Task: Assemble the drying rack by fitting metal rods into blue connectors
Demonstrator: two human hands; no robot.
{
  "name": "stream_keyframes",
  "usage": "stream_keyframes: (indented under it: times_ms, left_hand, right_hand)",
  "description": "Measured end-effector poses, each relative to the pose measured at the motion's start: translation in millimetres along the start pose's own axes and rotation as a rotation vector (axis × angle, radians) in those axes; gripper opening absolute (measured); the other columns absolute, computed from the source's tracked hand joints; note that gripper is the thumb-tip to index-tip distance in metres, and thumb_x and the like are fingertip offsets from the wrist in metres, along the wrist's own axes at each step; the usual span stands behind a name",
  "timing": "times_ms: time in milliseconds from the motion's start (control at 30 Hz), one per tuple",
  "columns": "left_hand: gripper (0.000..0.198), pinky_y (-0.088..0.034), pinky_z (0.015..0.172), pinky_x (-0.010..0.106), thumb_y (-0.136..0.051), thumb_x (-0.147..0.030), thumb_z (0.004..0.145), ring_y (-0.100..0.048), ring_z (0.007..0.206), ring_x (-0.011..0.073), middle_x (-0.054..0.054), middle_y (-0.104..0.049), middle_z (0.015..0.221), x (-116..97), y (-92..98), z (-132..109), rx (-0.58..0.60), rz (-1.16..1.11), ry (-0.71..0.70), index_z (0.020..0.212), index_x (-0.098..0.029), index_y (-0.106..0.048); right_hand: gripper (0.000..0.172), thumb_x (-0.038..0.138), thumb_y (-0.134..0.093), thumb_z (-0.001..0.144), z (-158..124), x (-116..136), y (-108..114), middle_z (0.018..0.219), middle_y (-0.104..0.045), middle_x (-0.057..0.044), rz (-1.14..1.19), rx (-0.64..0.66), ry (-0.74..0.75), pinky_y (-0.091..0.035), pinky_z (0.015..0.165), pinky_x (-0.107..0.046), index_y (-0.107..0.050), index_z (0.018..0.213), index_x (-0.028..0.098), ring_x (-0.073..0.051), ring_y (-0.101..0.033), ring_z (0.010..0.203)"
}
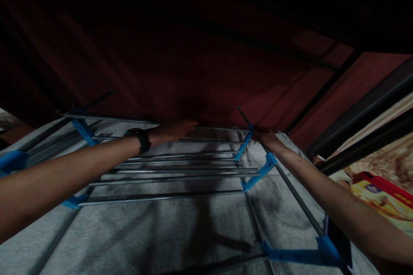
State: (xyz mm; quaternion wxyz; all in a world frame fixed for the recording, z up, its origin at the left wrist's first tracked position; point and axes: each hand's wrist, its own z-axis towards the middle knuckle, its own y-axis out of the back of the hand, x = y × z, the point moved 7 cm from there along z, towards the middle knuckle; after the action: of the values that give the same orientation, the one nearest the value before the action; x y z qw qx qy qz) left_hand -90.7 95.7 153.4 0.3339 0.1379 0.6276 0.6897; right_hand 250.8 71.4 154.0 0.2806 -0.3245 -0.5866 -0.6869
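A metal drying rack [167, 176] with silver rods and blue plastic joints stands before me. A dark red cloth [180, 73] hangs over its far side. My left hand [172, 130], with a black watch on the wrist, reaches to the lower edge of the cloth above the far rods; its fingers look curled at the fabric. My right hand [263, 134] is at the rack's far right corner beside a blue joint [247, 139], closed where the cloth's edge meets the rod. The dim light hides the fingertips of both hands.
A grey-white towel [180, 223] hangs beneath the rods. A dark frame [361, 116] runs diagonally at right. A colourful red and yellow package [380, 197] lies at the lower right. The top of the view is very dark.
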Motion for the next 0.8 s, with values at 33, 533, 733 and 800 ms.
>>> stream_keyframes:
  times_ms: [33, 533, 733, 800]
  left_hand:
    - [0.046, -0.047, 0.098, 0.033, -0.033, -0.039, 0.101, -0.064, 0.114, 0.0238, 0.007, -0.068, 0.131, 0.6, -0.5, 1.0, 0.005, -0.006, -0.008, 0.133, -0.023, -0.062]
    - [0.048, -0.046, 0.099, 0.033, -0.032, -0.041, 0.102, -0.064, 0.115, 0.023, 0.008, -0.066, 0.135, 4.0, -7.2, 0.9, 0.034, -0.092, 0.004, 0.136, -0.022, -0.06]
    - [0.048, -0.046, 0.099, 0.032, -0.034, -0.044, 0.101, -0.064, 0.115, 0.0225, 0.007, -0.067, 0.134, 7.3, -8.3, 2.8, 0.041, -0.145, 0.001, 0.133, -0.023, -0.062]
    - [0.048, -0.046, 0.099, 0.032, -0.034, -0.043, 0.101, -0.064, 0.115, 0.0229, 0.008, -0.066, 0.134, 6.0, -6.9, 3.1, 0.044, -0.15, -0.001, 0.133, -0.022, -0.063]
  right_hand:
    - [0.029, 0.049, -0.057, 0.071, 0.1, 0.0, 0.1, 0.061, -0.057, -0.001, -0.002, 0.001, 0.005, -0.045, 0.065, -0.03, -0.051, 0.057, 0.024, -0.018, -0.052, 0.068]
    - [0.033, 0.054, -0.058, 0.071, -3.8, 3.5, -1.8, 0.06, -0.058, 0.0, 0.045, -0.005, -0.017, -0.044, 0.062, -0.028, -0.052, 0.057, 0.025, -0.017, -0.053, 0.064]
    - [0.03, 0.048, -0.062, 0.073, -2.5, -0.1, -1.1, 0.062, -0.06, 0.0, 0.043, -0.014, -0.037, -0.047, 0.066, -0.028, -0.054, 0.058, 0.024, -0.018, -0.056, 0.067]
    - [0.03, 0.047, -0.063, 0.073, -2.1, -1.4, -0.9, 0.063, -0.06, 0.0, 0.068, -0.016, -0.053, -0.047, 0.065, -0.028, -0.054, 0.058, 0.024, -0.017, -0.055, 0.066]
